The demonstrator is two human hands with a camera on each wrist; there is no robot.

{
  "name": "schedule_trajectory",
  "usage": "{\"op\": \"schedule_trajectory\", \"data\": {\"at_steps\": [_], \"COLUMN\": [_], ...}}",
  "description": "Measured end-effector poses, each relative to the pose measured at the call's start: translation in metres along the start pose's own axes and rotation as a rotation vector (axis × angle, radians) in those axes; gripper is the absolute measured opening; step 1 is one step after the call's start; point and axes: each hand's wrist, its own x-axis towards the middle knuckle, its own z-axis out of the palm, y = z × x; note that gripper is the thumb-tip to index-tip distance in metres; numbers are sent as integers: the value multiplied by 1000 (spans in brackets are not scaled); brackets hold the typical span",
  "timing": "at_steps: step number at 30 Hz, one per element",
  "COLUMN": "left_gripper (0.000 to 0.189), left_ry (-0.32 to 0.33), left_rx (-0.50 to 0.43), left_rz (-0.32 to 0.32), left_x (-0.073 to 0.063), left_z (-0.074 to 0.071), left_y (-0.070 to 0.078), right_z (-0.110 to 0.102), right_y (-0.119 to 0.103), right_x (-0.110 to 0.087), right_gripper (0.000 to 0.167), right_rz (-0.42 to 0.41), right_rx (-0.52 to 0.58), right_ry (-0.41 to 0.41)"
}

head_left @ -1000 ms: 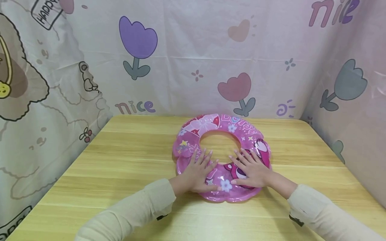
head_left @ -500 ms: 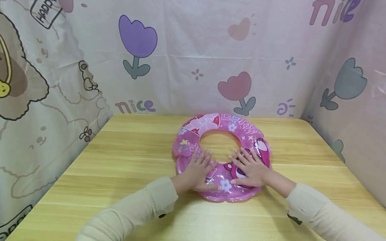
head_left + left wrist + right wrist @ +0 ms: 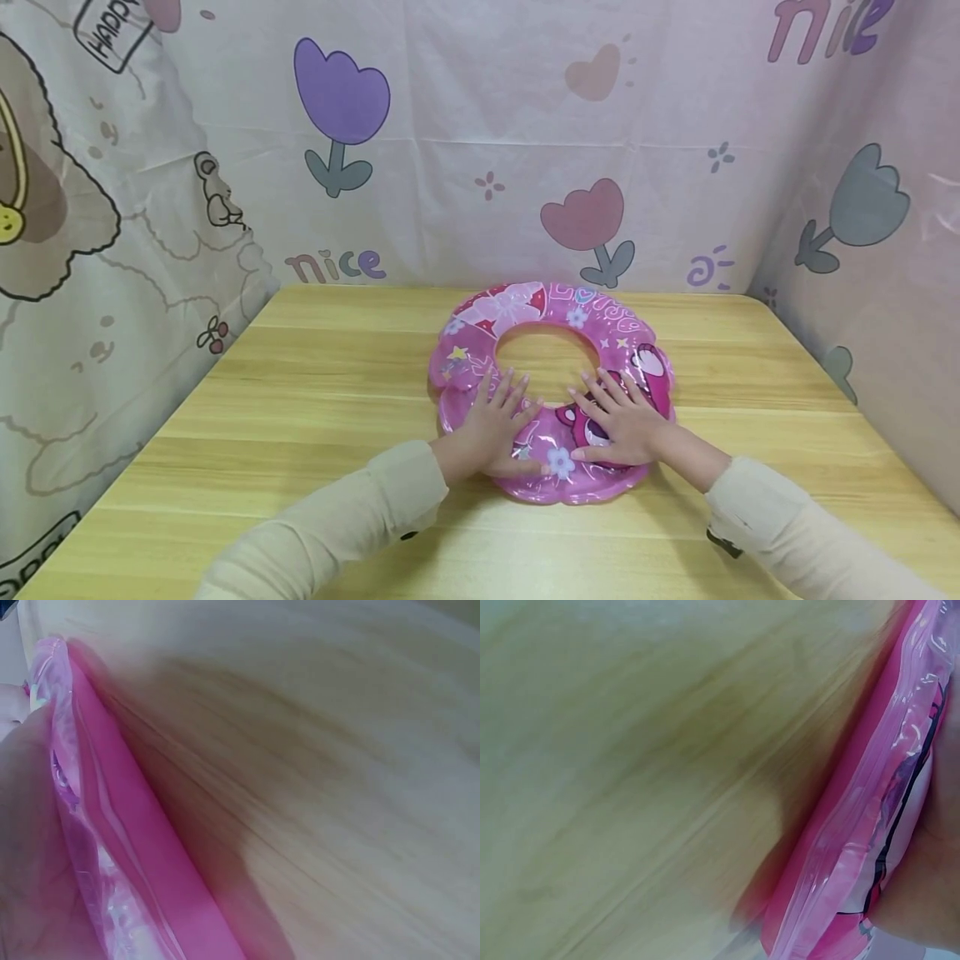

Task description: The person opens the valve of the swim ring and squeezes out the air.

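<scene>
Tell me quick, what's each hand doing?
Left hand: open, resting on the pink ring.
Right hand: open, resting on the pink ring too.

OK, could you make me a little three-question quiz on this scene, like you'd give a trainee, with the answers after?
1. Which print on the ring does the right hand partly cover?
A) the yellow star
B) the cartoon figure
C) the bow

2. True or false: the left hand lies on the ring with its fingers spread.

3. Fill in "near" or "far": in the head view, both hands rest on the ring's ____ side.

Key:
1. B
2. True
3. near
</scene>
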Motion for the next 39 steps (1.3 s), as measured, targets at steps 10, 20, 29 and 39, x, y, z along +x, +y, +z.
{"op": "schedule_trajectory", "data": {"at_steps": [10, 20, 29, 39], "left_gripper": [92, 92, 93, 95], "left_ry": [-27, -10, 24, 147], "left_rx": [25, 27, -7, -9], "left_rz": [-13, 0, 17, 62], "left_x": [3, 4, 4, 5], "left_z": [-1, -2, -3, -1], "left_y": [1, 0, -2, -5], "right_z": [-4, -5, -4, -1], "right_y": [-3, -4, -5, -5], "right_x": [2, 3, 6, 7], "right_gripper": [89, 91, 91, 90], "right_rz": [16, 18, 36, 45], "right_rx": [-33, -29, -29, -44], "right_ry": [-70, -98, -134, -155]}}
